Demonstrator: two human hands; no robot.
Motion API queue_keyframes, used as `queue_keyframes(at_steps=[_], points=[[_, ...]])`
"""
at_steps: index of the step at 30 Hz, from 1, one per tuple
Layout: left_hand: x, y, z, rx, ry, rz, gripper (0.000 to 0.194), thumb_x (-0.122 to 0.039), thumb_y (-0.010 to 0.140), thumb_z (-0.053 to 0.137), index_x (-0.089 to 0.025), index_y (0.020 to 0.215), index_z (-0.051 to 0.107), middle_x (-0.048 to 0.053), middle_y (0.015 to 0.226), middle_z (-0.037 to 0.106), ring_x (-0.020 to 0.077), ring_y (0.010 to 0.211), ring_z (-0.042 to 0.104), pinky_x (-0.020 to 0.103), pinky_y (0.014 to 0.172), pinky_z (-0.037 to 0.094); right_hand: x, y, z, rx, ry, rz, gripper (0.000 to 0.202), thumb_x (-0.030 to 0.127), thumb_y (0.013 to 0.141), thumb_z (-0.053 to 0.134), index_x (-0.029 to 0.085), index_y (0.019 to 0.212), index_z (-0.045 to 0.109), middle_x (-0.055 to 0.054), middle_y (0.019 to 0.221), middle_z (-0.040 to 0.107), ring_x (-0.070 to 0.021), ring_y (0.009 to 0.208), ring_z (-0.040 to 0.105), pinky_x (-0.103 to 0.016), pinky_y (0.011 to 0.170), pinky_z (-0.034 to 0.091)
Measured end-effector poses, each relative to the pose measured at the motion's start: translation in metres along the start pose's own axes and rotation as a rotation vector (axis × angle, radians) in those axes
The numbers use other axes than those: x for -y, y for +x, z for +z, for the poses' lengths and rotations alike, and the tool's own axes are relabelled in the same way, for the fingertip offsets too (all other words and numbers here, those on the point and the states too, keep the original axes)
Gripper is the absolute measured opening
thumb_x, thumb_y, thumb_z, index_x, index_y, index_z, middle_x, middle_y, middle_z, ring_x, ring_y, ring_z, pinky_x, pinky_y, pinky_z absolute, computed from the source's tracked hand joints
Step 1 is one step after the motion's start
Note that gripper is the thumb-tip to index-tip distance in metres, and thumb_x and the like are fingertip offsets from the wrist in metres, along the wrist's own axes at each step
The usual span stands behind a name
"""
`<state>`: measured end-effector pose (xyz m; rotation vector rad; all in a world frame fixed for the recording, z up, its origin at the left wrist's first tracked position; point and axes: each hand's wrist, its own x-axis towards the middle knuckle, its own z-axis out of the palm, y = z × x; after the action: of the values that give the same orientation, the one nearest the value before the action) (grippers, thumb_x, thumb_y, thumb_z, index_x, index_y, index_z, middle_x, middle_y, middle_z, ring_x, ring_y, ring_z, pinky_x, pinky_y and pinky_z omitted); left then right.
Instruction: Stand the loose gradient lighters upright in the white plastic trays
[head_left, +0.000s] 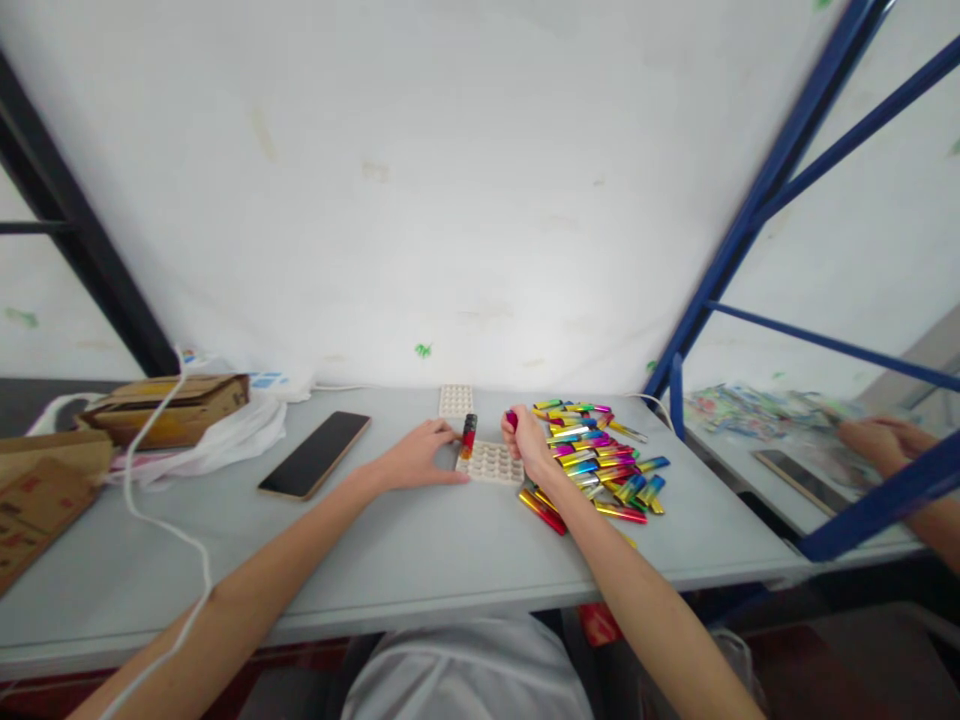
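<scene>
A few black-and-red tubes point(469, 437) stood in the white pocketed tray point(491, 464); many shiny multicoloured tubes point(592, 455) lay heaped beside it.
The left hand point(420, 457), thumb and fingers apart, flanked the tray; the right hand point(529, 446) clenched a purple-ended piece point(511, 418).

The pile of lighters point(592, 460) has a glossy, metallic-looking finish that catches the light like foil, while the pale gridded tray point(491, 463) looks like matt plastic. The phone point(317, 455) shows a smooth, glossy black face, and the box point(178, 408) looks like matt brown cardboard beside a thin, crinkled plastic bag point(244, 430). The tabletop point(420, 540) appears smooth with a dull sheen, and the grey garment point(469, 670) is soft, matt cloth.
</scene>
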<state>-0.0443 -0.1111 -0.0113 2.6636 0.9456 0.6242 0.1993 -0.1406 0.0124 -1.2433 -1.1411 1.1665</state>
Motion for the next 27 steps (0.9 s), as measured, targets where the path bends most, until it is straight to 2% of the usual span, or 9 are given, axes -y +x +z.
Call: queue_keyframes(at_steps=[3,7,11,14,17,19,21,24,27], points=[[0.001,0.000,0.001,-0.001,0.004,-0.002,0.066,-0.073,0.086,0.082,-0.019,0.124,0.078,0.014,0.124,0.075,0.0345,0.119,0.069,0.045,0.109,0.055,0.000,0.000,-0.001,0.020,0.012,-0.010,0.062,0.070,0.102,0.043,0.026,0.060,0.037,0.006,0.052,0.027,-0.0102,0.046,0.016,-0.027,0.042,0.013],[0.001,-0.001,0.001,-0.017,0.012,0.022,0.062,-0.073,0.087,0.082,-0.021,0.121,0.078,0.013,0.124,0.075,0.0332,0.117,0.069,0.043,0.107,0.056,-0.003,0.004,-0.002,0.073,0.050,-0.022,0.068,0.085,0.097,0.047,0.025,0.065,0.046,0.007,0.053,0.026,-0.0098,0.045,0.017,-0.027,0.045,0.013],[-0.001,0.000,-0.001,-0.006,0.005,0.010,0.064,-0.072,0.086,0.083,-0.018,0.120,0.079,0.014,0.124,0.075,0.0340,0.118,0.070,0.043,0.108,0.056,-0.006,0.007,-0.001,0.140,0.077,-0.185,0.071,0.093,0.091,0.051,0.024,0.080,0.060,0.005,0.061,0.040,-0.0115,0.048,0.032,-0.027,0.047,0.025],[-0.002,0.000,-0.001,0.000,0.007,0.002,0.064,-0.072,0.086,0.082,-0.018,0.121,0.078,0.015,0.125,0.075,0.0348,0.119,0.070,0.044,0.109,0.055,-0.009,0.009,0.000,0.132,-0.022,-0.309,0.067,0.090,0.092,0.052,0.024,0.091,0.066,0.004,0.067,0.051,-0.0157,0.057,0.048,-0.030,0.056,0.041],[-0.001,0.000,0.000,-0.003,0.010,0.003,0.063,-0.073,0.086,0.081,-0.019,0.120,0.078,0.014,0.125,0.075,0.0347,0.119,0.069,0.044,0.108,0.056,-0.010,0.009,-0.001,0.063,-0.202,-0.435,0.061,0.085,0.090,0.061,0.024,0.087,0.066,0.000,0.075,0.059,-0.0196,0.072,0.058,-0.032,0.068,0.049],[-0.001,0.000,0.000,-0.002,0.012,-0.002,0.064,-0.073,0.086,0.081,-0.019,0.120,0.078,0.014,0.125,0.075,0.0350,0.119,0.069,0.045,0.108,0.056,-0.010,0.007,-0.002,0.018,-0.302,-0.529,0.056,0.079,0.088,0.068,0.024,0.081,0.065,-0.001,0.080,0.061,-0.0205,0.080,0.059,-0.033,0.075,0.050],[-0.001,0.000,0.001,0.001,0.010,-0.008,0.066,-0.073,0.086,0.082,-0.019,0.122,0.078,0.015,0.125,0.074,0.0354,0.119,0.069,0.047,0.109,0.056,-0.009,0.003,-0.003,0.027,-0.365,-0.575,0.051,0.074,0.090,0.069,0.023,0.080,0.065,0.000,0.076,0.059,-0.0196,0.076,0.057,-0.032,0.074,0.049],[-0.001,0.000,0.001,-0.007,0.003,-0.010,0.067,-0.073,0.084,0.083,-0.019,0.123,0.078,0.014,0.123,0.074,0.0354,0.117,0.069,0.046,0.107,0.056,-0.007,-0.003,-0.003,0.098,-0.387,-0.568,0.047,0.069,0.094,0.069,0.024,0.081,0.062,0.003,0.068,0.056,-0.0176,0.067,0.053,-0.031,0.068,0.045],[0.001,0.000,0.002,-0.011,0.010,-0.001,0.065,-0.072,0.085,0.083,-0.020,0.124,0.078,0.014,0.122,0.075,0.0349,0.116,0.069,0.045,0.105,0.057,-0.009,-0.006,-0.002,0.169,-0.405,-0.551,0.046,0.067,0.094,0.072,0.024,0.082,0.060,0.003,0.069,0.062,-0.0176,0.067,0.057,-0.030,0.066,0.045]])
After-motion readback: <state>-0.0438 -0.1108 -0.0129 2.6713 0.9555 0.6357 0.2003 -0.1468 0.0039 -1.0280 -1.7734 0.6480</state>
